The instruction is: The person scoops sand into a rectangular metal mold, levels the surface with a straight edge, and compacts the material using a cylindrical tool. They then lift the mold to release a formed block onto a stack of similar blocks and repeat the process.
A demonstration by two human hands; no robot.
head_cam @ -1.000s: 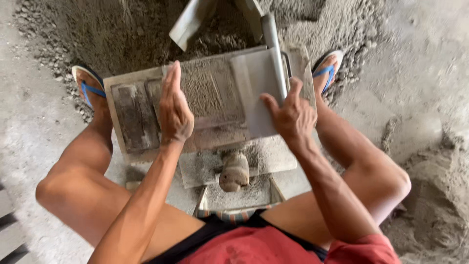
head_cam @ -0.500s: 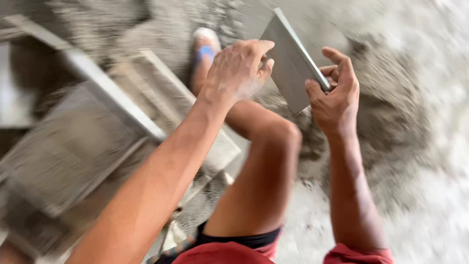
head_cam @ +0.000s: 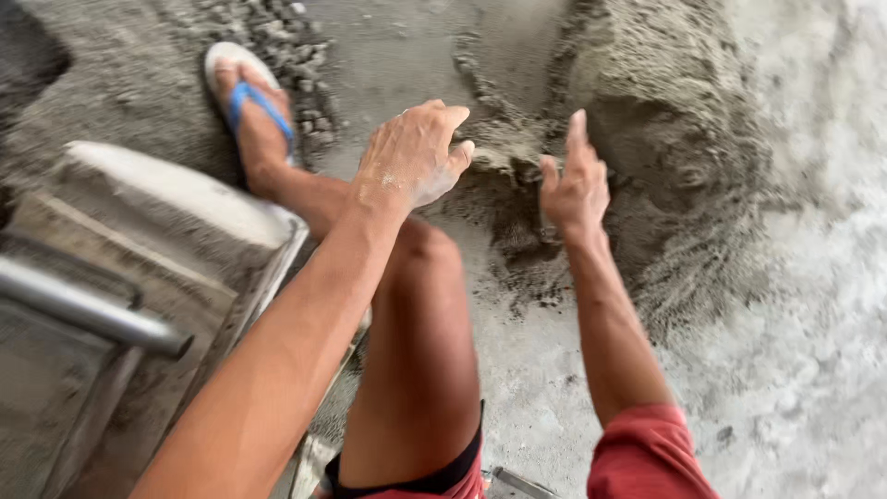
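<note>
While both hands, left (head_cam: pixel 413 155) and right (head_cam: pixel 575 185), hover open and empty, a sand heap (head_cam: pixel 647 120) lies beyond them.

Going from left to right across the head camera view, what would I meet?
Metal bar over the mould box → foot in a blue-strapped sandal → left hand, open → right hand, open → heap of damp sandy mix → pale concrete floor.

- Left hand (head_cam: pixel 411 157): dusted pale grey.
- Sand heap (head_cam: pixel 665 139) beyond right hand (head_cam: pixel 575 185): grey-brown, speckled.
- Sandal (head_cam: pixel 249 97) left of both hands: white sole, blue strap.
- Shorts (head_cam: pixel 647 453): red, black-edged.
- Mould box (head_cam: pixel 139 277): grey, cement-caked.
</note>
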